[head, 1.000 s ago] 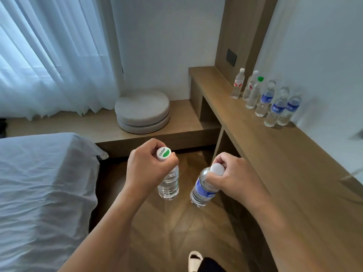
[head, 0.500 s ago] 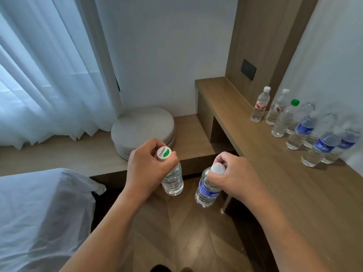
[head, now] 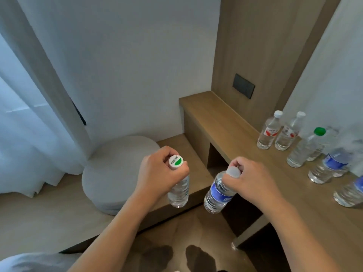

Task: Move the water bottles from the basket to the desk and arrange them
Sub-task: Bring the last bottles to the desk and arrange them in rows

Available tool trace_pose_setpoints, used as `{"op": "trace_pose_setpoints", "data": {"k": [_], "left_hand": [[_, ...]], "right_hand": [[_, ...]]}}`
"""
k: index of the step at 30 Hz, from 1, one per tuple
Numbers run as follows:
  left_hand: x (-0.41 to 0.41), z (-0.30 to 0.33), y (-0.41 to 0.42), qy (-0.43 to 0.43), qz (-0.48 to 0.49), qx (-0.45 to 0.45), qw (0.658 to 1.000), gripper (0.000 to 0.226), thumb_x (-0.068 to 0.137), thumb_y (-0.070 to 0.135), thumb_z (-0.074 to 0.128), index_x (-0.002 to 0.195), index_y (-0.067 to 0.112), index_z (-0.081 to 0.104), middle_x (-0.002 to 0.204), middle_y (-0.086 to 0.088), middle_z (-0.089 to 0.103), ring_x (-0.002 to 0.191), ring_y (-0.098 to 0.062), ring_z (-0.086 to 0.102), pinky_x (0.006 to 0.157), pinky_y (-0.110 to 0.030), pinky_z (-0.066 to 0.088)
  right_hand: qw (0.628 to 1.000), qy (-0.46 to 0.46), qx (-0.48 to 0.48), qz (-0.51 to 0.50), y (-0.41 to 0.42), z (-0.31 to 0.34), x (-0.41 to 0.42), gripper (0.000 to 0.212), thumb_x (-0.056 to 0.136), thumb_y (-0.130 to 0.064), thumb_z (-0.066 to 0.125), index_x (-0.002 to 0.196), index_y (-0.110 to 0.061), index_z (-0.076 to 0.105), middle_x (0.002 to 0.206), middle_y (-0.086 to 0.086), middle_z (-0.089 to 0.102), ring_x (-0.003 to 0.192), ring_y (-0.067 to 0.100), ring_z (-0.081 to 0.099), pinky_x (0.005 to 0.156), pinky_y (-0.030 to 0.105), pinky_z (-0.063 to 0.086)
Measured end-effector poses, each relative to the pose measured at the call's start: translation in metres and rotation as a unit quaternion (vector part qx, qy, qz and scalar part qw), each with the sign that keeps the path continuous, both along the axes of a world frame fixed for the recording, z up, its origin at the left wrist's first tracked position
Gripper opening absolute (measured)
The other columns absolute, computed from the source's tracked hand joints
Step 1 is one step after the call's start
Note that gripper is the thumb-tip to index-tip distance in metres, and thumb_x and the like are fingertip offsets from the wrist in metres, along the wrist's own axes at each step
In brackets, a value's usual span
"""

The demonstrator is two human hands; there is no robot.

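Note:
My left hand (head: 157,173) grips the neck of a clear water bottle (head: 179,193) with a white and green cap, hanging over the floor. My right hand (head: 251,181) grips the neck of a blue-label water bottle (head: 217,195), which tilts beside the desk's front edge. The wooden desk (head: 225,122) runs along the right wall. On it stand several bottles in a row: two with red labels (head: 269,134), one with a green cap (head: 302,152), and blue-label ones (head: 328,167) nearer me. The basket is out of view.
A round grey cushion (head: 115,173) lies on a low wooden platform (head: 39,213) by the white curtain (head: 23,134). A dark wall plate (head: 243,88) sits above the desk. Bed linen (head: 29,264) shows at the bottom left. Wood floor lies below my hands.
The view has swung closer to the desk and its row of bottles. Both hands keep hold of their bottles, carried forward toward the desk's near end.

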State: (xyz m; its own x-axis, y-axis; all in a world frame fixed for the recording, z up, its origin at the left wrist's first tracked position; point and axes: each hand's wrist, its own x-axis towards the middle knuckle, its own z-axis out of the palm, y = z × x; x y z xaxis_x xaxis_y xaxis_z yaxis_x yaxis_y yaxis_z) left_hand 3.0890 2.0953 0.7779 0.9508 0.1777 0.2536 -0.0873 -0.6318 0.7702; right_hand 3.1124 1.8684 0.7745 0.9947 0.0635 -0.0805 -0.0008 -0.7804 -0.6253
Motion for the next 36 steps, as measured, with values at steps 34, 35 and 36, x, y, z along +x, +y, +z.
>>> {"op": "trace_pose_setpoints", "data": {"k": [34, 35, 36], "left_hand": [[0.454, -0.046, -0.122, 0.132, -0.252, 0.048, 0.957, 0.017, 0.078, 0.037, 0.075, 0.086, 0.027, 0.064, 0.074, 0.01, 0.068, 0.062, 0.003, 0.062, 0.048, -0.011, 0.042], [0.464, -0.052, -0.128, 0.135, -0.26, 0.051, 0.955, 0.017, 0.078, 0.037, 0.075, 0.086, 0.027, 0.063, 0.074, 0.01, 0.068, 0.063, 0.001, 0.063, 0.049, -0.012, 0.044], [0.472, -0.058, -0.134, 0.141, -0.267, 0.055, 0.952, 0.018, 0.078, 0.038, 0.075, 0.086, 0.027, 0.063, 0.075, 0.01, 0.068, 0.064, -0.001, 0.064, 0.051, -0.014, 0.047]], "right_hand": [[0.951, 0.056, -0.002, -0.304, -0.09, -0.058, 0.327, 0.019, 0.077, -0.035, 0.068, 0.082, -0.022, 0.055, 0.074, -0.008, 0.06, 0.069, 0.009, 0.057, 0.052, 0.028, 0.042], [0.948, 0.06, -0.006, -0.312, -0.092, -0.062, 0.332, 0.02, 0.076, -0.036, 0.068, 0.082, -0.023, 0.055, 0.074, -0.007, 0.061, 0.069, 0.011, 0.058, 0.054, 0.029, 0.045], [0.946, 0.062, -0.014, -0.319, -0.094, -0.066, 0.337, 0.021, 0.075, -0.038, 0.068, 0.082, -0.023, 0.055, 0.075, -0.007, 0.061, 0.07, 0.012, 0.059, 0.056, 0.031, 0.048]]}}
